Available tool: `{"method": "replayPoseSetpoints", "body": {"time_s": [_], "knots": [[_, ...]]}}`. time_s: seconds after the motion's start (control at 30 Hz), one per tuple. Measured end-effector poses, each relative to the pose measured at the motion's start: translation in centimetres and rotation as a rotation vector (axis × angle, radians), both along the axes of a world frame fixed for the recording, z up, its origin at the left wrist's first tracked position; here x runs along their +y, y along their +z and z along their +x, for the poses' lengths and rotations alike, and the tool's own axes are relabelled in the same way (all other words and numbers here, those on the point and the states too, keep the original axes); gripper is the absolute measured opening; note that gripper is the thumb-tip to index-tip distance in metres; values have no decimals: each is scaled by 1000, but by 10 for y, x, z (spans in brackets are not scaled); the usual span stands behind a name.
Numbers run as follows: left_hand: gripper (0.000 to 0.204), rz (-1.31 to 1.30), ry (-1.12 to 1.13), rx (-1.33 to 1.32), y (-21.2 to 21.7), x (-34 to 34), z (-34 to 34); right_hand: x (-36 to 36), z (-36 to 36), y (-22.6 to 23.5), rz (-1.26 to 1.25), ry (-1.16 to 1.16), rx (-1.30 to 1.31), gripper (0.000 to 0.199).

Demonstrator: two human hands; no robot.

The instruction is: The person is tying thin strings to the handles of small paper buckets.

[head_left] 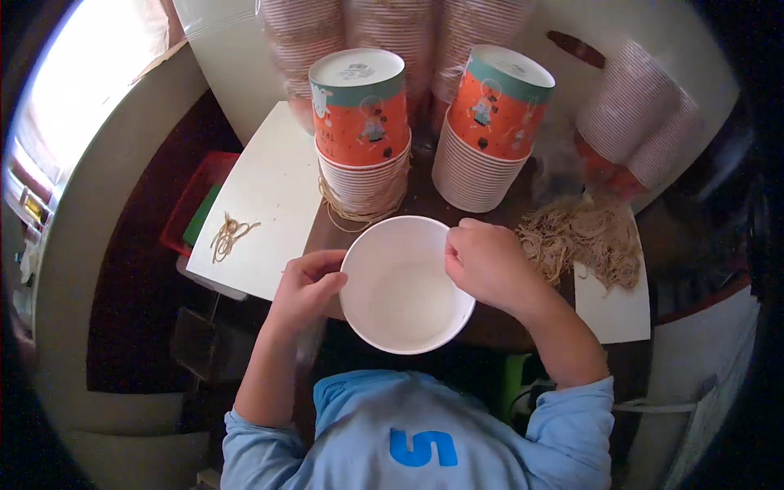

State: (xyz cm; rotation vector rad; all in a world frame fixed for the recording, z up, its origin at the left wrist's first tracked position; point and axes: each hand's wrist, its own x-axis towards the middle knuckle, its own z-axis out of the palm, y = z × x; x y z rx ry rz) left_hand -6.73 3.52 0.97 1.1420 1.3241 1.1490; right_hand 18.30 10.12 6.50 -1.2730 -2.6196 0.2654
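A round paper bucket (406,294), white inside, is tilted so its open mouth faces up toward me. My left hand (309,286) grips it at the left rim, thumb and fingers pressed against the wall. At the right rim my right hand (488,260) is closed, its fingers curled over the edge; anything else between those fingers is hidden. Just beyond stand two upside-down stacks of similar buckets, a left stack (362,131) and a right stack (494,131), each topped by an orange and green printed one. Loops of tan string (363,204) circle the left stack's foot.
On the table's right lies a tangled heap of tan string (584,237). A few loose strands (231,234) rest on the white board (269,175) at left. Tall plastic-wrapped bucket stacks (390,41) line the back, with more wrapped buckets (633,114) at far right. A red crate (196,200) sits beyond the left edge.
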Motion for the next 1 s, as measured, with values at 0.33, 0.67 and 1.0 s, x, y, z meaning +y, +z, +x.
{"method": "replayPoseSetpoints", "body": {"time_s": [0.33,0.67,1.0], "knots": [[23,63,63,92,-5,5,13,-21,1,-1,82,-56,114,7],[17,75,106,206,4,5,19,-27,2,-4,143,-68,162,7],[17,60,136,282,8,2,21,-31,2,-2,107,-47,147,10]]}}
